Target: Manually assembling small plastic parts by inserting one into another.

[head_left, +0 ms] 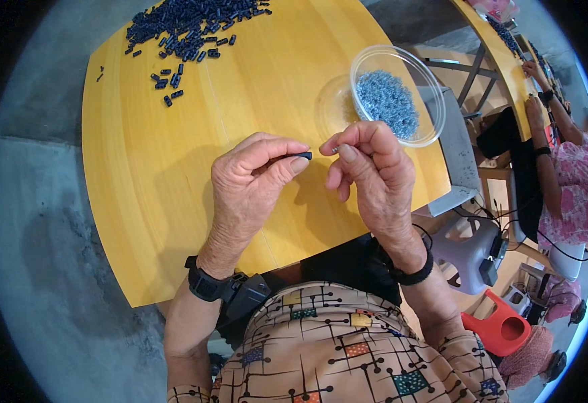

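Observation:
Over the wooden table (pixel 173 228), my left hand (pixel 247 178) pinches a small black plastic cylinder (pixel 304 155) between thumb and fingers, its end pointing to the right. Facing it a short gap away, my right hand (pixel 384 174) is closed with thumb and forefinger on a tiny silvery metal piece (pixel 335 150), too small to tell its exact kind. Just beyond that hand, a clear round plastic tub (pixel 430 80) holds a heap of small silvery metal pieces (pixel 386 101). The black cylinder and the metal piece do not touch.
A large pile of small black parts (pixel 186 27) covers the table's far side, with several strays (pixel 167 80) nearer. To the right stand a grey stool (pixel 465 252) and a red stool (pixel 502 326). Another person (pixel 569 178) works at a table farther right.

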{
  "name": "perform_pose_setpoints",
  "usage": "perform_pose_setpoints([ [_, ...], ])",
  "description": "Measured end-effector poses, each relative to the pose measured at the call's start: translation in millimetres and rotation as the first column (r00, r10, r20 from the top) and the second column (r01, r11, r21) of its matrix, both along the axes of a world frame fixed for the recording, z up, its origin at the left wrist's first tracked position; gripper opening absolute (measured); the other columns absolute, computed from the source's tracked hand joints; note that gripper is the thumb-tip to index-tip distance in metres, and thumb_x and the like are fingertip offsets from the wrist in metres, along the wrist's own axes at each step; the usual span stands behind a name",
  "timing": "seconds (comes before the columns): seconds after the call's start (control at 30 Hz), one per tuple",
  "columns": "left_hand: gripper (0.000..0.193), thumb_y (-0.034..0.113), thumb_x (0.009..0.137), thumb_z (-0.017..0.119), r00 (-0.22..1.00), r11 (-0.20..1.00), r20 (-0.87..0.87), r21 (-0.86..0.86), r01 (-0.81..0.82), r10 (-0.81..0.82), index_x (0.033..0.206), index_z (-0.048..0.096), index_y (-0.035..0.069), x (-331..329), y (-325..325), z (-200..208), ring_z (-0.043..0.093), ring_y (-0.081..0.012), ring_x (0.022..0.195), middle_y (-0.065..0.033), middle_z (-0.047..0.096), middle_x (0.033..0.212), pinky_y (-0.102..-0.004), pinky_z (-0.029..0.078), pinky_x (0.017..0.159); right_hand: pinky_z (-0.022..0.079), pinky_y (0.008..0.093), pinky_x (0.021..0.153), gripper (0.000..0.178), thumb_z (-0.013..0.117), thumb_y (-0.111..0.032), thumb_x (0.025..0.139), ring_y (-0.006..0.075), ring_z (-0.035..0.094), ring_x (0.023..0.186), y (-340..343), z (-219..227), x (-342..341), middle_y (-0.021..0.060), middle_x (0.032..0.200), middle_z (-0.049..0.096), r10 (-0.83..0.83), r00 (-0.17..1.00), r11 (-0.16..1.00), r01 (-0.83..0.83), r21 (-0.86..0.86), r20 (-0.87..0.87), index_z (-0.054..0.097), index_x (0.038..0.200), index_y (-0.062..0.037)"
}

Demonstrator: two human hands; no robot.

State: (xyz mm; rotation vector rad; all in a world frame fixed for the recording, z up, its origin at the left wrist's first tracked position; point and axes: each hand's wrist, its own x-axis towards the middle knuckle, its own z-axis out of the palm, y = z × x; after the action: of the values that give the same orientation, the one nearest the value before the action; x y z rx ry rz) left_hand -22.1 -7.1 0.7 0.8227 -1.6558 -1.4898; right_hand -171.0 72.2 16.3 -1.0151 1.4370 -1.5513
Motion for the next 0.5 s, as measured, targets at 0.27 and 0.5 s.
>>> perform_pose_setpoints([
  [0.27, 0.014, -0.003, 0.078, 0.068, 0.999, 0.996, -0.044, 0.079, 0.032, -0.028, 0.092, 0.068, 0.000, 0.5, -2.4, 0.0, 0.059, -0.0070, 0.076, -0.0026, 0.064, 0.085, -0.0181, 0.048, 0.065, 0.044, 0.0193, 0.049, 0.002, 0.052, 0.000, 0.090, 0.0062, 0.057, 0.060, -2.7, -2.3, 0.6, 0.0023, 0.075, 0.057, 0.027, 0.998, 0.998, -0.030, 0.047, 0.064, 0.053, 0.091, 0.0004],
  [0.5, 0.014, -0.003, 0.077, 0.070, 1.000, 1.000, -0.017, -0.002, 0.019, -0.019, 0.090, 0.068, 0.001, 1.7, -4.8, -3.9, 0.058, -0.0062, 0.074, -0.0022, 0.065, 0.084, -0.0181, 0.047, 0.064, 0.045, 0.0180, 0.053, 0.008, 0.061, -0.006, 0.087, 0.0049, 0.056, 0.062, -6.0, -8.8, 4.9, -0.0010, 0.073, 0.058, 0.097, 0.966, 0.993, -0.110, 0.041, 0.238, 0.058, 0.093, -0.0003],
])
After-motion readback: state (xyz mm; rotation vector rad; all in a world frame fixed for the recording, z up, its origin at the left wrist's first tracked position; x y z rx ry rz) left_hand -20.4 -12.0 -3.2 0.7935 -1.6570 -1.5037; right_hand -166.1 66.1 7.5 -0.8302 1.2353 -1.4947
